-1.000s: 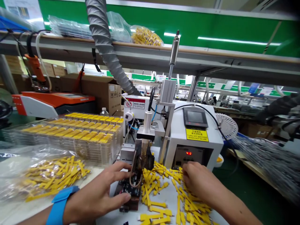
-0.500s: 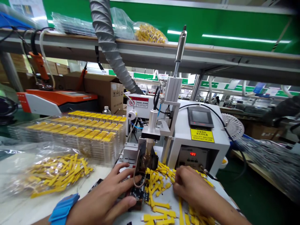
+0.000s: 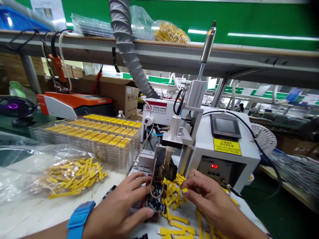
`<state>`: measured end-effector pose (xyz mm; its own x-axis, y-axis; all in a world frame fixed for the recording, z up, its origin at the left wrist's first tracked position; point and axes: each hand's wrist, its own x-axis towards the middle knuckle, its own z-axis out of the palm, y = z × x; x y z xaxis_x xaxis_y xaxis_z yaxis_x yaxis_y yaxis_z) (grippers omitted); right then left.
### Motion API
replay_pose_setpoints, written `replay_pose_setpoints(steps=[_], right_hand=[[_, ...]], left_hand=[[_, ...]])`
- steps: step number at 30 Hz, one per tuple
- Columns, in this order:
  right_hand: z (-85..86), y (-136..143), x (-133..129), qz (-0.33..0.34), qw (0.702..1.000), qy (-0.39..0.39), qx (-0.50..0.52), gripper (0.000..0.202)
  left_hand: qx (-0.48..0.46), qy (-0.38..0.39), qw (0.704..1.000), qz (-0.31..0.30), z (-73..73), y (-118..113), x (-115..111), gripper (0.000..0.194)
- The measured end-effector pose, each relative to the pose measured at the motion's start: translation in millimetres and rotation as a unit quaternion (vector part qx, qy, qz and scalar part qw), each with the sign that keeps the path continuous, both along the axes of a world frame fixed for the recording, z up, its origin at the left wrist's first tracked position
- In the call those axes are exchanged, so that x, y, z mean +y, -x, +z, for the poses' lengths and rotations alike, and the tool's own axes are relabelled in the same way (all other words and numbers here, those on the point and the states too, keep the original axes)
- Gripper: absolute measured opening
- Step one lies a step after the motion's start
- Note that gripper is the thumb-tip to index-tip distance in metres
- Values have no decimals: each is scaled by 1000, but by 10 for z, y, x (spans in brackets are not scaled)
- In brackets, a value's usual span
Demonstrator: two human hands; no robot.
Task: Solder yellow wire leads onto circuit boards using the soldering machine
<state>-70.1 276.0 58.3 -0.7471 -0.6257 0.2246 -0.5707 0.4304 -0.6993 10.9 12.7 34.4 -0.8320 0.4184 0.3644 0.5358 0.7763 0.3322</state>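
head: right fingers [image 3: 195, 198] pinch a yellow strip [image 3: 184, 190], likely light, bendy, best edge-held; left fingers [image 3: 139, 192] spread against black board [image 3: 154, 201].

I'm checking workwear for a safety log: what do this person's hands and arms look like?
The left hand and right hand are both ungloved. A broad, bright-blue, strap-like wristband circles the left wrist; nothing is visible around the right one. No sleeve shows on either arm.

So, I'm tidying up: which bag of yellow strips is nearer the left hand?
The bag on the table, left of that hand; the other bag sits up on the shelf.
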Motion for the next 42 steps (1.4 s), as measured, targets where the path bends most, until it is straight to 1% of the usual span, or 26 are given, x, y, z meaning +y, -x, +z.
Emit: replay_pose_setpoints(steps=[4, 7, 9, 12, 14, 18, 21, 25, 27, 31, 35, 39, 42], right_hand=[[-58, -44, -24, -17, 998, -2, 55, 15], [-113, -65, -81, -12, 996, 1, 94, 12], [-158, -66, -141, 10, 992, 24, 127, 11], [-241, -41, -219, 49, 979, 76, 181, 16], [-302, -16, -235, 66, 975, 90, 193, 18], [-380, 17, -187, 83, 973, 39, 210, 24], [-355, 9, -165, 84, 969, 28, 231, 26], [-288, -16, -199, 74, 981, 51, 171, 22], [-292, -16, -211, 66, 984, 40, 158, 23], [-348, 2, -188, 75, 972, 20, 223, 24], [-350, 16, -160, 82, 951, -1, 298, 27], [-318, 33, -154, 109, 941, -31, 318, 32], [-318, 42, -153, 108, 939, -43, 323, 36]], left_hand=[[30, 5, 1000, -4, -12, -1, 28, 33], [60, -8, 998, 0, -9, -4, 33, 35], [69, -17, 997, 0, -23, -7, 35, 35], [78, -27, 997, 0, -50, -14, 42, 35], [88, -26, 996, 5, -58, -20, 50, 37], [88, -17, 996, 12, -59, -24, 56, 37], [74, -9, 997, 15, -65, -20, 51, 37], [79, -10, 997, 23, -78, -21, 53, 38], [67, -13, 997, 24, -79, -21, 56, 37], [26, 0, 999, 23, -86, -18, 48, 39], [29, 1, 999, 21, -102, -16, 33, 42], [37, -5, 999, 10, -86, -11, 36, 44], [41, -3, 999, 8, -65, -9, 43, 44]])
